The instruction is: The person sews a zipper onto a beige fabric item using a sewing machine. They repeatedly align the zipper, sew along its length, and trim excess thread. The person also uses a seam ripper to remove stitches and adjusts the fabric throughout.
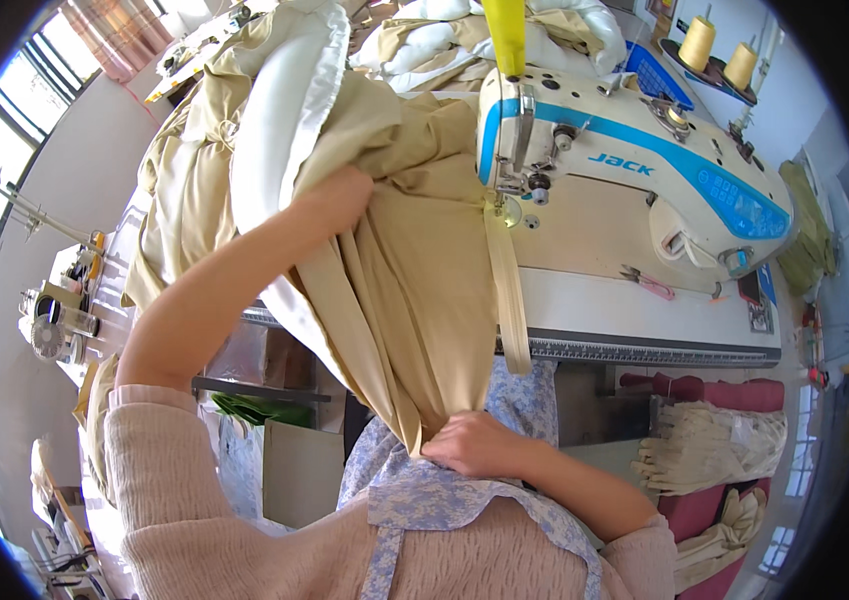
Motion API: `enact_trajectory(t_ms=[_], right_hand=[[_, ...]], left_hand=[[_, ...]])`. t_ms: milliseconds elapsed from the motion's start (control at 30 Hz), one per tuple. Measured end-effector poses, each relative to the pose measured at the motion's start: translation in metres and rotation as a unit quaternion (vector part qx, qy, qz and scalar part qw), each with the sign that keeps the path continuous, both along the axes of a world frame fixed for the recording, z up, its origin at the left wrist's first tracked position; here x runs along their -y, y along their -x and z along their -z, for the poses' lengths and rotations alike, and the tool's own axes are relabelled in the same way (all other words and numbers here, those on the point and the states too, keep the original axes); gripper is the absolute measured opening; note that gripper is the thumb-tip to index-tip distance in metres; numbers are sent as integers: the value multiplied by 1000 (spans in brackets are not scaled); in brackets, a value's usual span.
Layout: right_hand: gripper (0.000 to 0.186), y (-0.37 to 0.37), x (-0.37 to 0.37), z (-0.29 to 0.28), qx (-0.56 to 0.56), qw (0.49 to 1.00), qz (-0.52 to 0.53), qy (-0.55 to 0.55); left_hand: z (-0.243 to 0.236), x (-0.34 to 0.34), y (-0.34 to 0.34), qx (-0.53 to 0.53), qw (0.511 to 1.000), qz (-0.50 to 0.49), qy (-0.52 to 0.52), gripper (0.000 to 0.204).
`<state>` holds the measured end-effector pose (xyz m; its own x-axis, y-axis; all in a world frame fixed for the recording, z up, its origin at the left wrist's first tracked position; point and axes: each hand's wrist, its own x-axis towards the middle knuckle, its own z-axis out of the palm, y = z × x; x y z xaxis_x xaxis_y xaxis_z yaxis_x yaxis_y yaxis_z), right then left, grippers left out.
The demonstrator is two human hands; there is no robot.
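A large piece of beige fabric (424, 270) with white lining (289, 110) stretches from the sewing machine's bed down to my lap. My left hand (346, 198) is closed on its folds left of the machine head, with the fingertips buried in the cloth. Near my waist, my right hand (472, 444) pinches the fabric's lower end in a closed grip. The white and blue sewing machine (634, 150) stands to the right of the cloth. Beneath its lit needle area runs a narrow cream strip (509, 300), like zipper tape, which hangs over the table's front edge.
Pink-handled snips (649, 283) lie on the white sewing table (594, 310). Two yellow thread cones (697, 42) and a blue basket (659, 75) are at the back right. More beige and white cloth is heaped behind. Below right, bundled gloves (709, 445) rest beside maroon fabric (704, 392).
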<state>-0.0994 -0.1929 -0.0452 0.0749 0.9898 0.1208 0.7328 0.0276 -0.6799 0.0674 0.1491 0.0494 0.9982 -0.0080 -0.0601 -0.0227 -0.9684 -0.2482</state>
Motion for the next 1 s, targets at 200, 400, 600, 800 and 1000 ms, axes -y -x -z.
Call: enact_trajectory(t_ms=[200,400,600,800,1000], right_hand=[[15,15,-15,62,10,986,122,-111],[14,16,-25,86,6,982,151,-115],[13,19,-25,80,-20,981,162,-110],[26,-3,52,41,-111,848,516,-38],[21,-27,39,44,-405,806,420,-101]], left_hand=[[-81,46,5,67,982,98,-150,11],[9,-21,41,152,986,-29,-67,16],[16,139,73,135,889,373,227,56],[60,110,86,78,907,340,236,61],[44,139,80,114,914,305,244,66]])
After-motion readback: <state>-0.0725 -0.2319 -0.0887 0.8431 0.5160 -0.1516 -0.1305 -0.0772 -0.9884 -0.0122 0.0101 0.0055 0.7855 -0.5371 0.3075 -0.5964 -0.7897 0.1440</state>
